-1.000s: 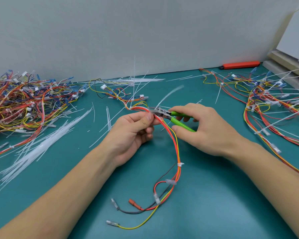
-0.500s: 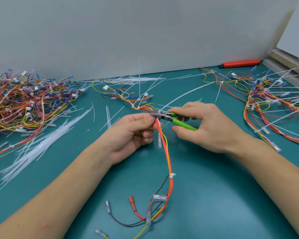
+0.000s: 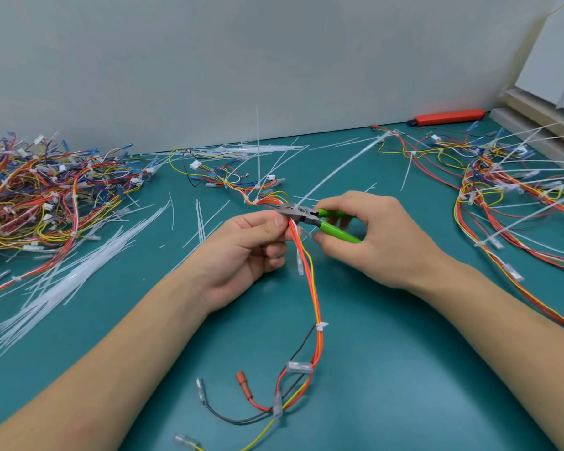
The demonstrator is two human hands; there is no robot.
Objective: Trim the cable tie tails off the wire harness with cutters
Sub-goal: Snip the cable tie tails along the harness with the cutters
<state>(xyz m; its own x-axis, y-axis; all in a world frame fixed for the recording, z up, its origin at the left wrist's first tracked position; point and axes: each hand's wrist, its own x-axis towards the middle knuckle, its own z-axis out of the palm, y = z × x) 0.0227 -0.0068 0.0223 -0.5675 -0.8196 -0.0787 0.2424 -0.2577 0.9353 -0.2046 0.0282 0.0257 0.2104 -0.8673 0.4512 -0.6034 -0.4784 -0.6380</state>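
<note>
The wire harness [image 3: 313,288] hangs from the left hand [image 3: 241,252] over the middle of the teal worktop [image 3: 404,369], its red, orange and yellow wires pinched between thumb and forefinger. The pinched stretch is hidden under the thumb. The right hand [image 3: 368,236] grips the green-handled cutters [image 3: 310,218], whose nose meets the wires just beside the left thumb; whether the blades are closed is too small to tell. A long white cable tie tail [image 3: 339,169] slants away from there, blurred. The lowest yellow wire runs off the bottom edge.
</note>
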